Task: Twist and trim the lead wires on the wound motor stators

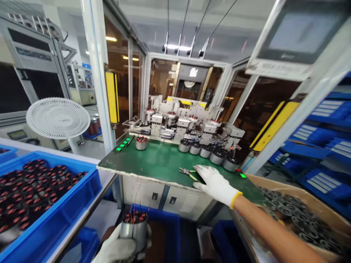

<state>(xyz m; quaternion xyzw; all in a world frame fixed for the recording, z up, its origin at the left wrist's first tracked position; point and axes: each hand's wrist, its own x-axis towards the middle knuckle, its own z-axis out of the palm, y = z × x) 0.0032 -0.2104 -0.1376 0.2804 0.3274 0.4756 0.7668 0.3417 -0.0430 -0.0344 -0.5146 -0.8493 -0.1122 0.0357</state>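
Note:
Low in the view, my left hand [122,245], in a white glove, is closed around a metal motor stator [134,232]. Copper coils show at its top, and thin loose wires stick up from it. My right hand [215,182], gloved in white with a yellow cuff, reaches over the green work surface [164,164]. Its fingers and thumb are apart, on either side of the green handles of a pair of wire cutters [189,172]. Whether they touch the handles is hard to tell. The cutters lie flat, jaws pointing left.
A wound stator [141,143] stands at the surface's back left; several dark-topped ones [216,156] line its back right. Behind is a machine [182,126] with several stations. A blue crate [90,182] of wound stators stands left, a cardboard box [255,179] of metal rings right.

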